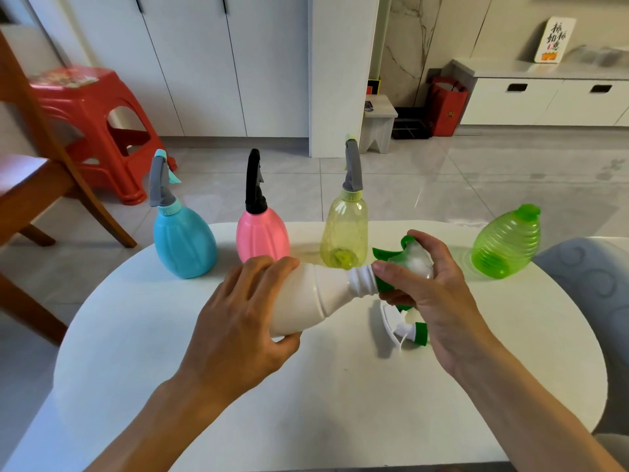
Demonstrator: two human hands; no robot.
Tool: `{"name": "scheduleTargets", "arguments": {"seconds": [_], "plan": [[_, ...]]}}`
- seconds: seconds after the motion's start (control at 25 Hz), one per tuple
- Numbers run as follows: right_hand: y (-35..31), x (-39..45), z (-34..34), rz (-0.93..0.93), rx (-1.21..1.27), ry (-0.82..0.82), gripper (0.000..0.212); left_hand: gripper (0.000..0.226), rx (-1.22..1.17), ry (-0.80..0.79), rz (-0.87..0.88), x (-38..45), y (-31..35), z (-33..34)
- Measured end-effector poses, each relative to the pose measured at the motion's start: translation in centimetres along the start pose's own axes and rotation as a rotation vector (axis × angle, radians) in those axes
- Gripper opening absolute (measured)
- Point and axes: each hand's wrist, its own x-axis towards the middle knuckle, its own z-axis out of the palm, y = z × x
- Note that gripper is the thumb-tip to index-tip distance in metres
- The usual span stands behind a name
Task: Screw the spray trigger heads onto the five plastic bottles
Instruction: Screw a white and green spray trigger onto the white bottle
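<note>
White bottle (313, 298) gripped sideways by left hand (238, 321), right hand (432, 294) grasping green trigger head (405, 257) at its neck; four bottles near counter (340, 403) far edge.

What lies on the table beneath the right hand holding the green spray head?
Under the right hand, a white-and-green plastic spray trigger head lies on the round white table. The hand and wrist cover part of it.
</note>
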Motion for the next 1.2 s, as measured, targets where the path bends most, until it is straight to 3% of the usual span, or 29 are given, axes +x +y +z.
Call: {"name": "scheduleTargets", "arguments": {"seconds": [0.16,0.24,0.32,0.44,0.56,0.72,0.8,0.92,0.96,1.12,1.2], "plan": [[1.2,-0.3,1.0,0.034,0.402,-0.141,0.075,0.095,0.050,0.077,-0.059,0.1,0.5,0.3],[2.0,-0.6,1.8,0.048,0.428,-0.153,0.071,0.098,0.089,0.084,-0.061,0.0,1.3,0.6],[2.3,-0.4,1.8,0.045,0.437,-0.107,0.052,0.097,0.078,0.029,-0.015,-0.3,2.3,0.8],[1.6,0.4,0.9,0.025,0.494,-0.112,0.025,0.090,-0.261,-0.106,-0.080,-0.1,3.3,0.2],[0.6,0.7,0.3,-0.058,0.528,-0.274,0.031,0.091,-0.598,-0.246,-0.291,0.1,3.8,-0.2],[-0.7,0.9,-0.6,-0.068,0.527,-0.398,0.037,0.078,-0.974,-0.442,-0.364,0.3,3.6,-0.4],[-0.8,0.9,-0.7,-0.042,0.474,-0.358,0.028,0.076,-0.965,-0.460,-0.366,0.3,3.6,-0.4],[-0.1,0.9,0.0,0.025,0.373,-0.200,0.018,0.083,-0.591,-0.300,-0.324,-0.2,4.2,0.4],[0.1,0.8,0.2,0.032,0.369,-0.167,0.018,0.084,-0.584,-0.293,-0.338,-0.2,4.4,0.6],[-0.4,0.4,0.0,-0.050,0.404,-0.324,0.020,0.084,-1.147,-0.551,-0.596,0.6,3.1,0.2],[-0.9,0.2,0.0,-0.065,0.423,-0.426,0.029,0.074,-1.231,-0.667,-0.555,1.0,3.0,-0.2]]}}
